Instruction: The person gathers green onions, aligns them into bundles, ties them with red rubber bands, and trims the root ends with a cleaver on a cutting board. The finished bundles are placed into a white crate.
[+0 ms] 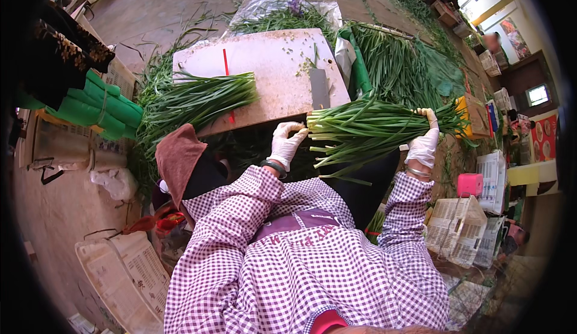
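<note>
My gloved right hand [423, 142] grips a bunch of garlic chives [360, 122] around its leafy part, over my right knee. Its pale stalk ends point left. At those ends is my gloved left hand [288, 142], thumb and forefinger curled close together; whether they pinch a stalk I cannot tell. Ahead lies a worn white board [279, 59] strewn with cut bits. On its left side a second bunch of chives [221, 93] rests across a red strip [225, 61]. A flat grey blade [319, 90] lies near the board's right edge.
Loose chives [387, 63] are heaped right of the board beside green cloth [358, 63]. Rolled green material [103, 108] and plastic crates [130, 275] stand left. A brown cloth [180, 154] covers something by my left elbow. More crates [457, 226] and a pink box [469, 184] stand right; people are farther off.
</note>
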The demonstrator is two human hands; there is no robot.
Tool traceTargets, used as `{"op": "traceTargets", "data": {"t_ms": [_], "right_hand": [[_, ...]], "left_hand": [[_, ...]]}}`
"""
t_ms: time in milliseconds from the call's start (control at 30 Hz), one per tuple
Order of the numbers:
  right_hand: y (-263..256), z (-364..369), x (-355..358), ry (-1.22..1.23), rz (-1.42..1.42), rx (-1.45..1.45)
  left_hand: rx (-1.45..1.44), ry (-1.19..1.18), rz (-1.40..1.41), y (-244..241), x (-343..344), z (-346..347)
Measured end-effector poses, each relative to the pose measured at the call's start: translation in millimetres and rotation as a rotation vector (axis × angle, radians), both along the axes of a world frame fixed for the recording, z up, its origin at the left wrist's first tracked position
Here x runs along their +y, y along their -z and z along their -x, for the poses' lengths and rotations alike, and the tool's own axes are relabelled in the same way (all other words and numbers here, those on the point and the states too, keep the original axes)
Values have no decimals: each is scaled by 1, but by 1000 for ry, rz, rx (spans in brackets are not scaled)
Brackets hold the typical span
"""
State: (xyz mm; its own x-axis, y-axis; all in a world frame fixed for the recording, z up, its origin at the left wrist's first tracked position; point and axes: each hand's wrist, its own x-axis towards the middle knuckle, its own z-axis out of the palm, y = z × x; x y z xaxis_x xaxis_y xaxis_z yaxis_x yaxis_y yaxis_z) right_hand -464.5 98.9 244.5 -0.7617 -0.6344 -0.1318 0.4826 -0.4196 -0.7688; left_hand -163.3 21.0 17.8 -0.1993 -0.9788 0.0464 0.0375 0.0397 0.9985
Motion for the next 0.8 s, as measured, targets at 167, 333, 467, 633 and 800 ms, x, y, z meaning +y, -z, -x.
{"op": "traceTargets", "data": {"t_ms": [167, 333, 467, 633, 800], "right_hand": [[3, -3, -4, -51, -16, -26], [4, -2, 2, -51, -17, -6], [13, 13, 10, -57, -19, -43], [16, -1, 6, -138, -6, -27], [8, -11, 8, -165, 9, 23]], "left_hand": [[530, 383, -347, -9, -4, 13], [926, 566, -698, -24, -8, -10], [722, 694, -603, -56, 7, -6], [457, 582, -329, -27, 2, 10], [788, 529, -684, -24, 10, 11]]}}
